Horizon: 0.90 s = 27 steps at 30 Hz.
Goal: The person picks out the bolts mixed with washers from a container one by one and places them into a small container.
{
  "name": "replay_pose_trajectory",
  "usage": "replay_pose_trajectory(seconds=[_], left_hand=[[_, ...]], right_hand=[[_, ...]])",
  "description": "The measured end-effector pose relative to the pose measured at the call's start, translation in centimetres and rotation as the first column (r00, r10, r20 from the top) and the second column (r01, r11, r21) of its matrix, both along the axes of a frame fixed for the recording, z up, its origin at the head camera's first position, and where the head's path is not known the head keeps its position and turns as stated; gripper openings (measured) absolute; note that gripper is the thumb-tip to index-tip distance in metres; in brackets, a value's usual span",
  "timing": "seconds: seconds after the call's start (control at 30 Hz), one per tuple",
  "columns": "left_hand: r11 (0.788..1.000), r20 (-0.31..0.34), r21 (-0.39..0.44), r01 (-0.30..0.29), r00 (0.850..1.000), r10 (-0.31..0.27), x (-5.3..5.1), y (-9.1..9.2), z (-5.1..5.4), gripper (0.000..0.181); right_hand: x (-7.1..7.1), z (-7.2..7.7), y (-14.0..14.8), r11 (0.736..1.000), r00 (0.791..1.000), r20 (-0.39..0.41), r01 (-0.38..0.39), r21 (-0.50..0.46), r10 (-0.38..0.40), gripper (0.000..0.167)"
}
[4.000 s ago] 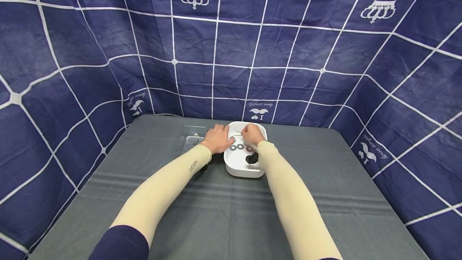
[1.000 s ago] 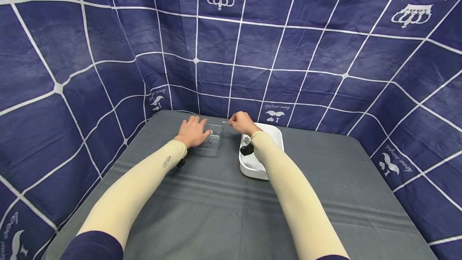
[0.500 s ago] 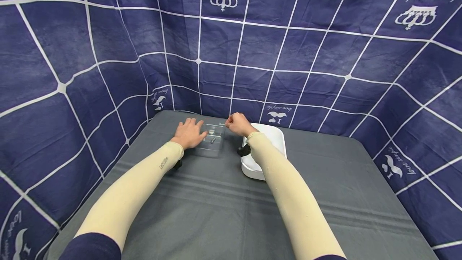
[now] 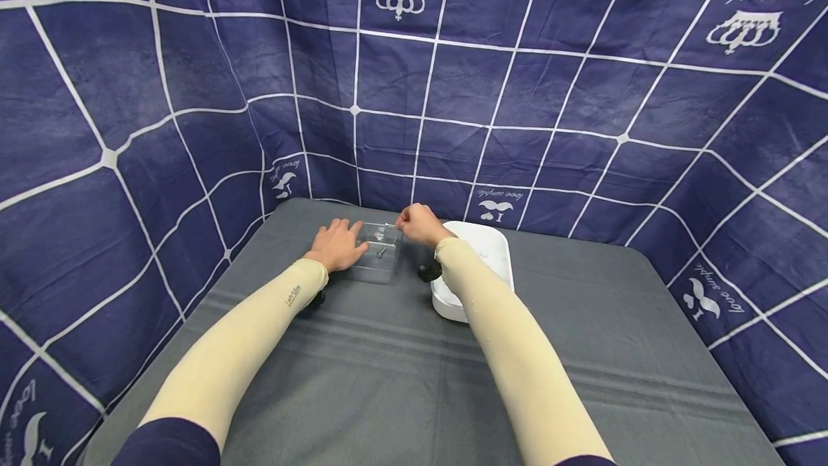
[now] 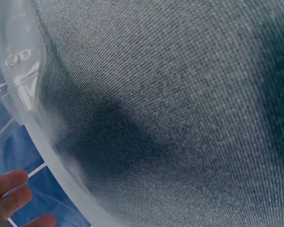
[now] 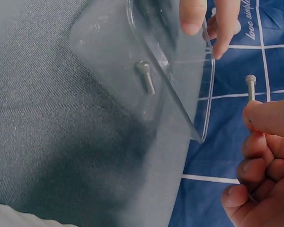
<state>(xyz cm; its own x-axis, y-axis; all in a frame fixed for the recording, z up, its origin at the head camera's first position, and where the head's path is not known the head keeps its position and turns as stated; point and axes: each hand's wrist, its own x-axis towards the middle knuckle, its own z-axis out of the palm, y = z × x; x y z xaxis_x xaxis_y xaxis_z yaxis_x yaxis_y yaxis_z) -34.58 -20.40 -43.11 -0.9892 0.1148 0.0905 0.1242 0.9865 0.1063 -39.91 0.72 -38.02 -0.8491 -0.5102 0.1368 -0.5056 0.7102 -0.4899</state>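
In the head view the right hand [image 4: 420, 225] is held beside the right end of a clear plastic box [image 4: 374, 273]. Thumb and finger of the right hand [image 6: 270, 156] pinch a small metal screw [image 6: 251, 87], head outward, in the right wrist view. Another screw [image 6: 146, 78] lies in the box [image 6: 109, 56]. With fingers spread, the left hand [image 4: 338, 244] touches the box's left side; its fingers also show at the top of the right wrist view. The left wrist view shows this hand [image 5: 12, 196] at the lower left, near clear plastic [image 5: 21, 61].
A white tray [image 4: 446, 306] stands right of the box, partly under the right forearm; its contents are mostly hidden. Grey cloth [image 4: 401, 372] covers the table. A blue curtain with white lines [image 4: 453, 78] hangs behind the table's back edge.
From above the white tray, the right hand has moved left to the clear box with a screw pinched. The left hand has left the tray's edge for the box's left side.
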Motion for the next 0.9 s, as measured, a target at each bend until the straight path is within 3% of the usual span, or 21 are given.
replay_pose_trajectory(seconds=[0.33, 0.9], left_hand=[[1.0, 0.04, 0.028, -0.011, 0.999, 0.01, -0.2, -0.1, -0.1, 0.068], [1.0, 0.048, 0.019, -0.004, 0.999, 0.003, 0.0, 0.1, -0.2, 0.066]], right_hand=[[0.0, -0.5, -1.2, 1.0, 0.999, 0.031, -0.016, 0.026, 0.016, 0.019], [-0.3, -1.1, -2.2, 0.989, 0.994, 0.083, -0.083, 0.122, 0.074, 0.022]])
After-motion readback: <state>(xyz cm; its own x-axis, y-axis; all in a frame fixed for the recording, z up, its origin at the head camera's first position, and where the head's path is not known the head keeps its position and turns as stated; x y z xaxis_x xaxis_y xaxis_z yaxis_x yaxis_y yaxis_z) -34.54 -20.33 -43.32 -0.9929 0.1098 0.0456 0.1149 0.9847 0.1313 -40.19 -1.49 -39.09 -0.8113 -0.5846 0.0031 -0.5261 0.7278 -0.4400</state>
